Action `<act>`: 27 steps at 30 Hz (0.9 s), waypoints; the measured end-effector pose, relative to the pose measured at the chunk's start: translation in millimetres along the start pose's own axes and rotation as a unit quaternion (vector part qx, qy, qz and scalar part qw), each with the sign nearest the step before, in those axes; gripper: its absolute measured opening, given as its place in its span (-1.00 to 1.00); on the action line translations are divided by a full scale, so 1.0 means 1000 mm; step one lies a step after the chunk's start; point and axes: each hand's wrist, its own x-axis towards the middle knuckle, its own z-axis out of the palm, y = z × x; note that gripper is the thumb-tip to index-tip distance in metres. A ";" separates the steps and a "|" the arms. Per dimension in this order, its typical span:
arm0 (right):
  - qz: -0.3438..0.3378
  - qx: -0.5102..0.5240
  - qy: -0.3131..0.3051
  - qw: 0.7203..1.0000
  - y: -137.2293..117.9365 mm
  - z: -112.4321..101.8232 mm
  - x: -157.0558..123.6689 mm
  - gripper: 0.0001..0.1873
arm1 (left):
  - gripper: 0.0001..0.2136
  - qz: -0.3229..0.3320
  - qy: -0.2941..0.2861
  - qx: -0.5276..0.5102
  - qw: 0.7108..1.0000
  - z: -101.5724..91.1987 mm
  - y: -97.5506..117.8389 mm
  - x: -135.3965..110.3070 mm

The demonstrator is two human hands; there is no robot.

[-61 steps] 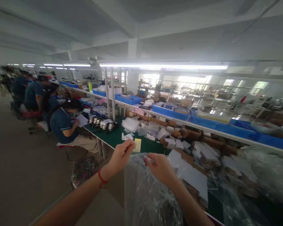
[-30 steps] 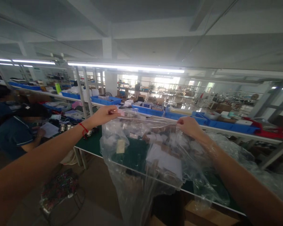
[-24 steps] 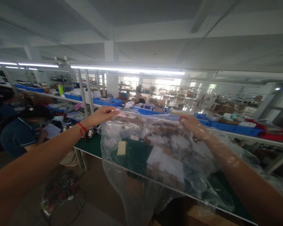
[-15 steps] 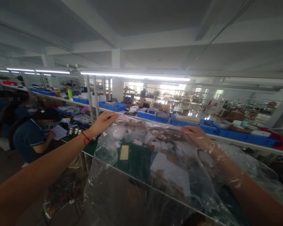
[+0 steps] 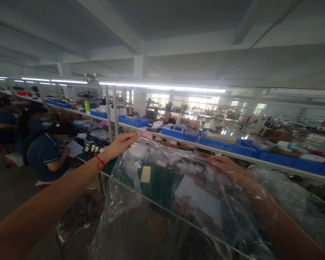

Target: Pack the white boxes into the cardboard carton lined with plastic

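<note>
A large clear plastic bag [image 5: 157, 202] hangs stretched between my two hands, above a green-topped workbench. My left hand [image 5: 124, 142], with a red string round the wrist, is closed in a pinch on the bag's upper left edge. At the upper right edge, my right hand [image 5: 223, 164] is closed on the same film. Through the plastic I see a yellow slip of paper [image 5: 145, 174], a white sheet [image 5: 199, 198] and several small whitish pieces on the bench. More crumpled clear film [image 5: 289, 195] lies beyond my right forearm.
A shelf behind the bench carries several blue bins [image 5: 180, 134]. On the left, a co-worker [image 5: 44, 155] in a dark blue shirt holds a paper, with others seated farther off. A stool with a patterned seat [image 5: 77, 213] stands at lower left.
The view has turned slightly left, so the surroundings sit farther right. My right hand is a little lower, and the bag's top edge now sags and slants more. Both hands keep their hold.
</note>
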 end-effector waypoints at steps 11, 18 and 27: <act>-0.107 0.077 -0.113 0.985 -0.070 0.083 0.010 -0.56 | -0.63 -0.022 -0.106 -0.013 0.994 0.007 0.019 -0.002; -0.110 0.208 -0.092 0.967 -0.075 0.131 0.031 -0.56 | -0.63 -0.028 -0.063 0.052 0.996 -0.026 0.010 -0.024; -0.089 0.319 -0.148 0.932 -0.091 0.139 0.039 -0.47 | -0.61 -0.049 0.022 0.012 0.998 -0.045 -0.002 -0.057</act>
